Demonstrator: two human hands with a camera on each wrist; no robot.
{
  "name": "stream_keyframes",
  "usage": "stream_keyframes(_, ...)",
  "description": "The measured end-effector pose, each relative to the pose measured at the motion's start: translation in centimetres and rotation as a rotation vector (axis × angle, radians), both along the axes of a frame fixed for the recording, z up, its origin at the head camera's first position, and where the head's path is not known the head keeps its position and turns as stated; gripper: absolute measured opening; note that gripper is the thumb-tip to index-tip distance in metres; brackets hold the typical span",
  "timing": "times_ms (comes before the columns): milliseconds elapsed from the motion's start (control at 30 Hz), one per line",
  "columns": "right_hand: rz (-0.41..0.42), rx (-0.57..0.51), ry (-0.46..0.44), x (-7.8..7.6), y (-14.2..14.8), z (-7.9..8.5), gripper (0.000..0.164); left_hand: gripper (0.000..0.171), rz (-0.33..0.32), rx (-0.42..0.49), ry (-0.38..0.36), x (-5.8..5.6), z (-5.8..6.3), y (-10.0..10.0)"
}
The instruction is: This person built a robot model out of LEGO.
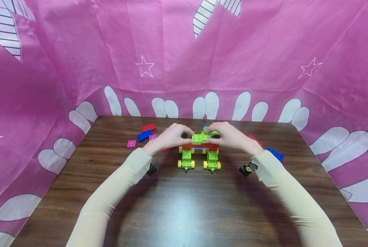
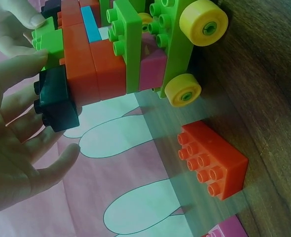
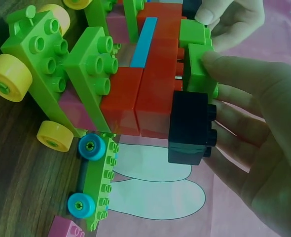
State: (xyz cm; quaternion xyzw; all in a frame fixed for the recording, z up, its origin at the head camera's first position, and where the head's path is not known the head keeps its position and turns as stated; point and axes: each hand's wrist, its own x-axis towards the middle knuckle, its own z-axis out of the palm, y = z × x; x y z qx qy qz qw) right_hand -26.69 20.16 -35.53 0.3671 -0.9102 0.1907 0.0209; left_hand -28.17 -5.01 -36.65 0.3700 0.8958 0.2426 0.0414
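Two small lime-green bricks sit side by side on top of a built block vehicle. My left hand point(image 1: 173, 134) pinches the left green brick point(image 1: 196, 139) from its side, thumb in front. From the other side my right hand point(image 1: 228, 134) pinches the right green brick point(image 1: 205, 138). Beneath them run long red bricks point(image 3: 158, 74) with a blue strip point(image 3: 144, 42) alongside. Black bricks point(image 2: 59, 98) stand at both ends of the top, close by the fingers. Below are two green wheeled bases point(image 1: 186, 164) with yellow wheels point(image 2: 203, 22).
Red, blue and pink bricks point(image 1: 145, 135) lie left of the build, including a loose red brick point(image 2: 214, 163). A blue brick point(image 1: 275, 154) lies to the right. Behind stands a green base with blue wheels point(image 3: 81, 205). A pink curtain point(image 1: 184, 61) borders the wooden table point(image 1: 184, 206).
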Motion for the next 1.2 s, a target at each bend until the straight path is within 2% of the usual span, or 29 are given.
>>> stream_keyframes(900, 0.044, -0.028, -0.009, -0.15, -0.19, -0.06, 0.029, 0.034, 0.021, -0.005, -0.022, 0.12, 0.13, -0.01)
stream_keyframes(1200, 0.047, -0.019, 0.014, -0.18, -0.3, 0.02, 0.027, 0.032, 0.005, -0.001, -0.005, 0.1, 0.12, 0.05)
